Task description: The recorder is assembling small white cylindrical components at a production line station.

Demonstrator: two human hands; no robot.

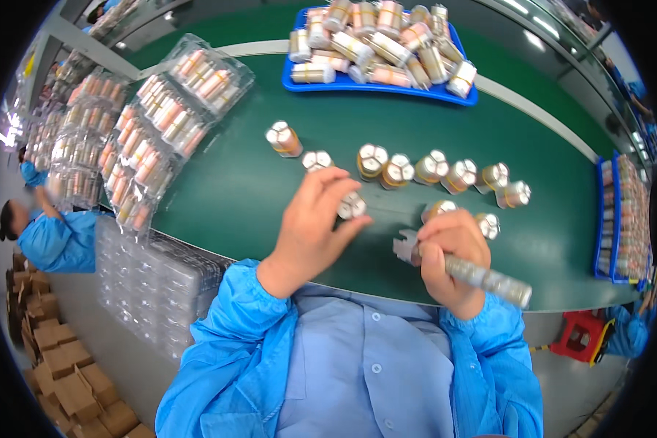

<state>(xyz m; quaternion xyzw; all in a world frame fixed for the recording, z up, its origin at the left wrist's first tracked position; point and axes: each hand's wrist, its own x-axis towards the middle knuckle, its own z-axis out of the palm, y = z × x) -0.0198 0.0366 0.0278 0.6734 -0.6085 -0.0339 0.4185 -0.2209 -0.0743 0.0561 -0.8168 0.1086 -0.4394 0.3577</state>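
My left hand (pixel 310 226) is curled around a small bundle of white-topped cylinders (pixel 352 206), its thumb and fingers on either side. My right hand (pixel 454 259) is closed around the long, pale, mottled handle (pixel 496 283) of a tool. A flat grey notched head (pixel 404 247) on this tool points toward my left hand, apart from the bundle. Beyond my hands stand several more upright bundles (pixel 398 171), some with yellow bands around them. Two of them (pixel 488 225) are close to my right hand, partly hidden by it.
A blue tray (pixel 379 89) heaped with bundles lies at the far side of the green table (pixel 248 190). Clear plastic trays of bundles (pixel 171 113) cover the left. Another filled blue crate (pixel 607 219) stands at the right edge. Co-workers in blue (pixel 58 237) are nearby.
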